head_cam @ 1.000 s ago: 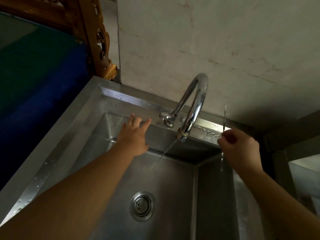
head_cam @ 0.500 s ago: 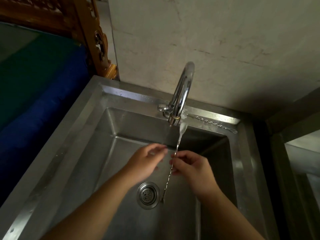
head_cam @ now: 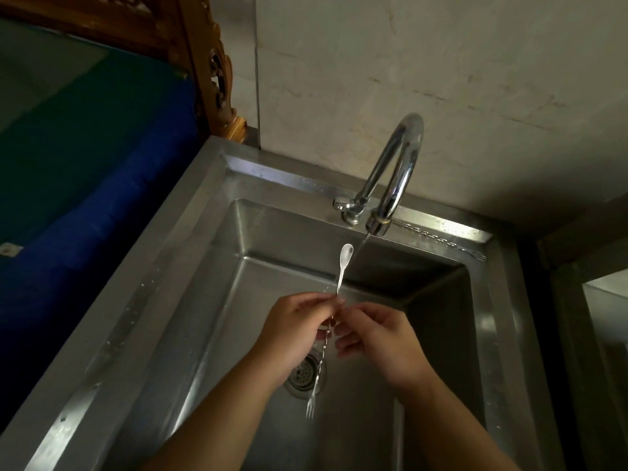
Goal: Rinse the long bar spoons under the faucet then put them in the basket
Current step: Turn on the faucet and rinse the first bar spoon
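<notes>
A long bar spoon point(head_cam: 342, 269) with a twisted stem stands almost upright over the steel sink point(head_cam: 210, 300), bowl up, small fork end down near the drain point(head_cam: 305, 372). My left hand point(head_cam: 295, 329) and my right hand point(head_cam: 380, 341) both pinch its stem at mid-length. A thin stream of water falls from the curved chrome faucet point(head_cam: 396, 171) just to the right of the spoon bowl. A second twisted bar spoon point(head_cam: 441, 240) lies on the back rim of the sink, right of the faucet. No basket is in view.
A stained wall rises right behind the sink. To the left stand a blue and green padded surface point(head_cam: 85, 147) and a carved wooden post point(head_cam: 217, 73). A dark gap and another steel unit point(head_cam: 605, 334) border the sink on the right.
A second ago my right hand held the spoon by the back rim and my left hand reached toward the faucet lever. Both hands have come together on the spoon below the spout, with more water running.
</notes>
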The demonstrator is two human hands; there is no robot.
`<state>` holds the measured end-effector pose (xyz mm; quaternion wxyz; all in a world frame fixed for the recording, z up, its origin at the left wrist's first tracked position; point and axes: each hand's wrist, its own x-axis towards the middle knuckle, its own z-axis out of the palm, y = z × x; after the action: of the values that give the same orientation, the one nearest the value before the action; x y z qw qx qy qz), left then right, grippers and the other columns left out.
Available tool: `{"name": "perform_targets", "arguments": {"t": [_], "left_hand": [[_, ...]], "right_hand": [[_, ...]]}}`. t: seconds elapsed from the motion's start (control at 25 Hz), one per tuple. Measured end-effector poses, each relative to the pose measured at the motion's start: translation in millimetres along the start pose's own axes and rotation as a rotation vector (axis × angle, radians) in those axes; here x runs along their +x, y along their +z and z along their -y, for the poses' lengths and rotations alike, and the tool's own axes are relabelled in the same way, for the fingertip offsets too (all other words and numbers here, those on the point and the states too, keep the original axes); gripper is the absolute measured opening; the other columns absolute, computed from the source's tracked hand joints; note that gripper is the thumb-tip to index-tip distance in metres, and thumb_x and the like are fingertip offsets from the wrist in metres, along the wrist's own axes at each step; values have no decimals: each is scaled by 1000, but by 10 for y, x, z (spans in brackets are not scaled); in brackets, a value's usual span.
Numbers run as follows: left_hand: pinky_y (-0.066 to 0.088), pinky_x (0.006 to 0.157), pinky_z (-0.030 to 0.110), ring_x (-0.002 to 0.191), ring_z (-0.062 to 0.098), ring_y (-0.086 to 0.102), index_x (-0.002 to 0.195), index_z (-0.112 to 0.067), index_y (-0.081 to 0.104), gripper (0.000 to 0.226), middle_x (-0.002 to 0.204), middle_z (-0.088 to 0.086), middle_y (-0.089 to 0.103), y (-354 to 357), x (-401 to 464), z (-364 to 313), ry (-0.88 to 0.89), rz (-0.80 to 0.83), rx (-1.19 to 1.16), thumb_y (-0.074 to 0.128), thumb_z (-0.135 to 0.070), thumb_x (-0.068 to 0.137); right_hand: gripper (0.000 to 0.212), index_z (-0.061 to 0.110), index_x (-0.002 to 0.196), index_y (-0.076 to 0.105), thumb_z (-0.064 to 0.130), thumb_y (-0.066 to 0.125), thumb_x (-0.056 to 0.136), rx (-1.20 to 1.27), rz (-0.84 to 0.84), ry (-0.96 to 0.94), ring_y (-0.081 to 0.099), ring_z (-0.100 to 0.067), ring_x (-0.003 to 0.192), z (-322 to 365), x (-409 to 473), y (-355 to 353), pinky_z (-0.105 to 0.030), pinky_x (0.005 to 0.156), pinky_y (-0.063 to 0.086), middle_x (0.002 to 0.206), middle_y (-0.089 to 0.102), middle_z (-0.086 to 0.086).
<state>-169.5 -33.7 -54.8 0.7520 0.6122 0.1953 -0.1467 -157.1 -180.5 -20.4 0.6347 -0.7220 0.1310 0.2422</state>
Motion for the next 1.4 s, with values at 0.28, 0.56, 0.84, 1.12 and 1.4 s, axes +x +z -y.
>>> {"name": "perform_targets", "arguments": {"t": [0.28,0.56,0.84,1.12,1.4], "left_hand": [[53,54,20,63,12,71,86,-20,85,10,75,1,79,111,5,-3,-117,21,-49,77,-24,90],[55,52,22,59,16,71,84,-14,84,14,74,4,78,166,32,29,-134,39,-98,74,-20,92],[56,55,23,64,15,74,84,-19,85,13,81,9,82,140,46,52,-112,41,-107,75,-24,91],[57,56,22,65,14,76,86,-26,85,10,85,6,84,101,118,-1,-51,27,-47,76,-25,91],[58,58,22,66,13,76,82,-34,84,19,83,1,83,88,120,-20,22,42,30,74,-23,92]], "right_hand": [[13,18,88,81,24,69,91,-20,-139,-65,56,-9,50,89,155,-97,-22,48,47,65,69,5],[15,8,85,80,19,72,90,12,-98,11,52,-9,47,32,256,-102,-21,47,45,56,64,4],[17,0,90,78,16,70,91,65,-84,29,59,-16,55,64,302,-36,-31,59,51,64,65,-6],[32,5,74,74,34,71,85,71,-149,49,59,-16,51,220,400,26,-25,48,50,58,64,-5],[64,8,67,75,70,67,77,45,-233,108,63,-11,45,288,463,78,-23,43,53,53,66,-2]]}}
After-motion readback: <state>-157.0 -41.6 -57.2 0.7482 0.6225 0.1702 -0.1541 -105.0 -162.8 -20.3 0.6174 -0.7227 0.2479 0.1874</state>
